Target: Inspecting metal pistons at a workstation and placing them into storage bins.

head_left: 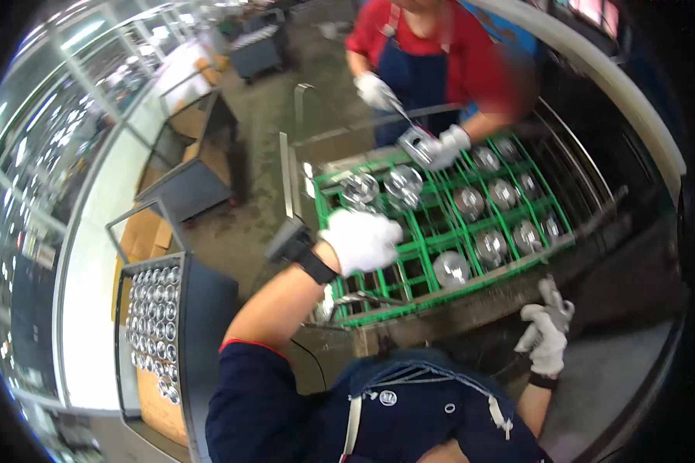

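My left hand (363, 241), in a white glove, is over the left part of a green rack (418, 245). Its fingers are curled in and slightly blurred; what they hold, if anything, is hidden. Just beyond it sit two shiny round metal pieces (359, 189) in the rack. My right hand (545, 343), also gloved, is at the right, off the rack's near edge. It is closed around a grey gun-shaped hand tool (554, 299) that points away from me. More round shiny pieces (452, 268) sit in the middle and right compartments.
Across the rack, a co-worker in a red top holds a shiny block-like part (418, 145) and a thin tool (398, 106) in gloved hands. At left stands a grey cart (197, 309) with rows of shiny round parts. Another cart (185, 189) holds cardboard. A metal rail edges the rack.
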`<state>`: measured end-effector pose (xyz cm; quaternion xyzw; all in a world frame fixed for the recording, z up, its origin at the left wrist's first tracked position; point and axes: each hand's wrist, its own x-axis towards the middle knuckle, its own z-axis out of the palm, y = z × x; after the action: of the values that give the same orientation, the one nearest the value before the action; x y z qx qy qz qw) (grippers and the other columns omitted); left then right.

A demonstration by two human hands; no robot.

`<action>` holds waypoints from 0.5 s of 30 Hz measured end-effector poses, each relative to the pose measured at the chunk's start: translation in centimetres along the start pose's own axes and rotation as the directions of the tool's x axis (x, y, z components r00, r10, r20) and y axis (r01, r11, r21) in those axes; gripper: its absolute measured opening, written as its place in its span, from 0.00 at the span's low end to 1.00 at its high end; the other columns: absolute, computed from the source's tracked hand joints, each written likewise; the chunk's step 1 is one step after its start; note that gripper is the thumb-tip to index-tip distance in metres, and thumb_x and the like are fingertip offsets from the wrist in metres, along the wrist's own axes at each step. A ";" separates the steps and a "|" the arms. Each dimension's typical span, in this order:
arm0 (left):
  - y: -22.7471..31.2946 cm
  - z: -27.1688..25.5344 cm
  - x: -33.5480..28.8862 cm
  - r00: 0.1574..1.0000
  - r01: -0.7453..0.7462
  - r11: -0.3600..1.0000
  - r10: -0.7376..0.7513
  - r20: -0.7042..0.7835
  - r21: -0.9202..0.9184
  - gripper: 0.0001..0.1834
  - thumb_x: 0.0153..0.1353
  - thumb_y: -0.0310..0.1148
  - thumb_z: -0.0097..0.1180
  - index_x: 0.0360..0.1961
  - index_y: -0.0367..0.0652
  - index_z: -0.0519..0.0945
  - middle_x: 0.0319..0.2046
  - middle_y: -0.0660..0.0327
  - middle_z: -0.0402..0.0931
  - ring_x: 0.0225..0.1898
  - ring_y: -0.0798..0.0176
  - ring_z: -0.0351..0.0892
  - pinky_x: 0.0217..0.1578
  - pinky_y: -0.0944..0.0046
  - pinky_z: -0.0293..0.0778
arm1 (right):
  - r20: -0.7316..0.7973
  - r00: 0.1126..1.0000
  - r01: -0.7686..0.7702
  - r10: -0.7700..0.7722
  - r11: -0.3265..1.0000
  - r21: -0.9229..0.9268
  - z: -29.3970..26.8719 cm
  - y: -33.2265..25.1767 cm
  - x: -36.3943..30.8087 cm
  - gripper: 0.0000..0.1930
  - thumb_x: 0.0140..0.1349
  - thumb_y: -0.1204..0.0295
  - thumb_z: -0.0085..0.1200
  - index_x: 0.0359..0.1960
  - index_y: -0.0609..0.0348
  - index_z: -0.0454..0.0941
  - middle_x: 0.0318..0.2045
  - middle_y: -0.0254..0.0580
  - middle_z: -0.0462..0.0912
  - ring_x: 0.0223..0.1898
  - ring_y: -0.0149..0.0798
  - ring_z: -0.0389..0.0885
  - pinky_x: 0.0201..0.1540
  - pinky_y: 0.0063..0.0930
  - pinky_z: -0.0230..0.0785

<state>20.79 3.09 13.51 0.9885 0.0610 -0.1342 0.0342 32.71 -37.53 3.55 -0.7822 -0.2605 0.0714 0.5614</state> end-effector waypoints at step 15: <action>4.4 7.1 13.2 0.882 -0.405 0.908 0.355 0.310 0.112 0.22 0.54 0.49 0.52 0.41 0.42 0.79 0.34 0.50 0.83 0.38 0.47 0.84 0.36 0.48 0.78 | 0.189 0.879 -0.372 0.437 0.878 -0.301 8.7 4.0 -6.5 0.23 0.60 0.65 0.58 0.59 0.53 0.76 0.25 0.39 0.79 0.15 0.31 0.75 0.23 0.28 0.75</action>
<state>32.09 -0.43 3.32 0.9508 -0.1519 -0.2694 -0.0177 24.91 -34.35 -4.43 -0.8696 -0.1657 0.2523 0.3907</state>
